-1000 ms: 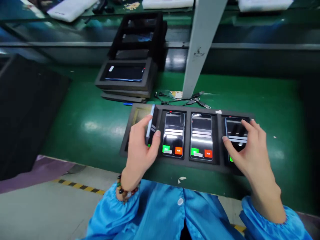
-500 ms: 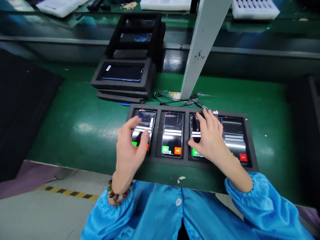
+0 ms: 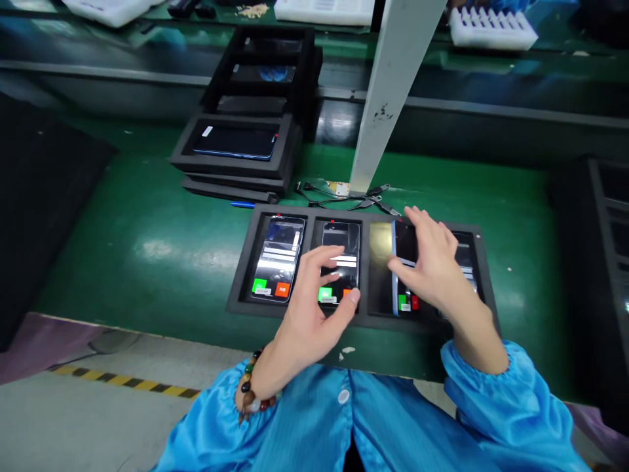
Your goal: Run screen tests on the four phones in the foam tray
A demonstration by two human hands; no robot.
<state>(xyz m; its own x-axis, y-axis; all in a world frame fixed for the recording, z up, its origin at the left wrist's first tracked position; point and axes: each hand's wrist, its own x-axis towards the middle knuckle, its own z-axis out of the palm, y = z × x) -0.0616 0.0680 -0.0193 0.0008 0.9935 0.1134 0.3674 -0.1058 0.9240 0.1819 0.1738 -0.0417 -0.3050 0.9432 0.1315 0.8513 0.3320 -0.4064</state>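
Note:
A black foam tray (image 3: 246, 262) with several slots lies on the green belt before me. Lit phones show green and orange buttons. The leftmost phone (image 3: 275, 259) lies flat in its slot. My left hand (image 3: 314, 308) hovers over the second phone (image 3: 341, 246), fingers spread, fingertips at its lower edge. My right hand (image 3: 432, 269) grips the third phone (image 3: 403, 269) by its edges and tilts it up on its side out of its slot. The fourth phone (image 3: 466, 262) is mostly hidden behind that hand.
A stack of black foam trays (image 3: 236, 160) with a dark phone on top stands at the back left. A white post (image 3: 378, 98) rises behind the tray, with cables (image 3: 344, 193) at its foot. Another dark tray (image 3: 609, 229) sits at the right edge.
My left hand left the first phone and moved right over the second. My right hand closed on the third phone and tipped it up out of its slot.

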